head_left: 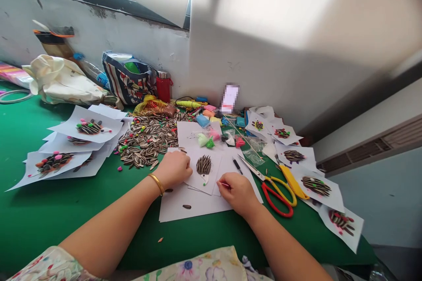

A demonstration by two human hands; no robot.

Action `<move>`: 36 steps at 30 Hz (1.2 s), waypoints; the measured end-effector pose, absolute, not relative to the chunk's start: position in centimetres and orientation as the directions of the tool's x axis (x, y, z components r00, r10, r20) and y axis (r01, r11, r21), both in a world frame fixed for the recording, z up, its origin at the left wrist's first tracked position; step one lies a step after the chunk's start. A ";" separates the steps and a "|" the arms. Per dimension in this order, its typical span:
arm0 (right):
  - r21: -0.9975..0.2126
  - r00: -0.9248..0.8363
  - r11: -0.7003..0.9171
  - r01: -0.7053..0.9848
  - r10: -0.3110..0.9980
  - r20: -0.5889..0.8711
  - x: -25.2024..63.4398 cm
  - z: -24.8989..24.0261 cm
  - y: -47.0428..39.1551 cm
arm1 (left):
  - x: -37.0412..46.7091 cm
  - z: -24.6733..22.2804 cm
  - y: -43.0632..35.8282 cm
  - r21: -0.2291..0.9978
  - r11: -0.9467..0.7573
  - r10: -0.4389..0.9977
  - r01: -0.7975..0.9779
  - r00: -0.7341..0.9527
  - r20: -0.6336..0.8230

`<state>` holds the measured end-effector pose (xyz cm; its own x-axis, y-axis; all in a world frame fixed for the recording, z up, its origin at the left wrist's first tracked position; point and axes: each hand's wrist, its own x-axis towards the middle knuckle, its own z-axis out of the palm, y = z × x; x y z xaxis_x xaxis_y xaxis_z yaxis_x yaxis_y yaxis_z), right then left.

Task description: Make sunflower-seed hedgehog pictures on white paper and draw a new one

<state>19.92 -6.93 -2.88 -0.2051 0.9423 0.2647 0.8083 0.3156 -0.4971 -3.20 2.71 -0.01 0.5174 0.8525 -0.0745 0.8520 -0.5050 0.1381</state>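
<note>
A hedgehog picture [203, 165] made of striped sunflower seeds lies on white paper between my hands, with a small green dot at its tip. My left hand [174, 168], wearing a gold bracelet [156, 184], rests curled at the paper's left edge; what its fingers hold, if anything, is hidden. To the right of the picture, my right hand [238, 191] is closed in a pinch, with a tiny pinkish bit at the fingertips that I cannot make out. A loose sunflower seed [187, 206] lies on the sheet below. A black pen [237, 166] is just above my right hand.
A heap of sunflower seeds [145, 140] spreads beyond my left hand. Red-and-yellow scissors [277, 193] and a yellow cutter [293, 182] lie at right. Finished-looking hedgehog sheets [89, 127] flank both sides. Coloured clay [211, 140], a phone [230, 98] and a red bottle [163, 88] stand behind.
</note>
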 end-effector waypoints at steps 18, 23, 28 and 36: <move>-0.665 -0.145 0.306 0.681 0.947 0.287 18.2 -4.2 -7.1 | -3.2 -0.2 2.7 0.131 -0.513 0.850 0.848 0.523 -0.057; -0.635 -0.168 0.337 0.695 0.935 0.312 18.1 -4.4 -6.9 | -3.1 -0.2 2.7 0.146 -0.498 0.857 0.855 0.511 -0.067; -0.639 -0.175 0.347 0.687 0.932 0.318 18.0 -4.3 -6.9 | -3.1 -0.2 2.7 0.134 -0.509 0.853 0.851 0.519 -0.060; -0.549 -0.225 0.416 0.725 0.897 0.381 17.9 -4.5 -6.9 | -3.1 -0.2 2.7 0.137 -0.513 0.850 0.847 0.524 -0.057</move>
